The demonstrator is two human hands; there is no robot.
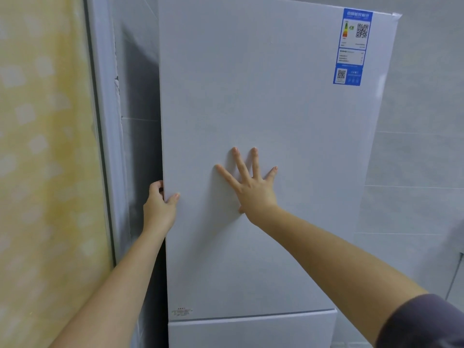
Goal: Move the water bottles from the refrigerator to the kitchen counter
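Filling most of the head view, a single tall white refrigerator [263, 96] stands against a grey tiled wall [414, 146], just right of a yellow patterned curtain [45, 172]. Its front is plain, matte and has no handle. It is split into two parts: one long upper door [276, 247] and one shorter lower door [251, 332] beneath it, with a thin seam between them. Both sit flush and closed, so whatever is inside is hidden.

Two stickers are on the upper door. One is a blue energy label [354, 46] at the top right corner, and the other is a small pale sticker [181, 311] at the bottom left.

Two bare hands are on the upper door. The left hand [159, 207] grips its left edge, with the fingers curled round behind the edge and the thumb lying on the front face. The right hand [253, 189] presses flat near the middle of the door, its fingers [241, 163] straight and spread wide apart. A dark sleeve [424, 325] covers the right upper arm.
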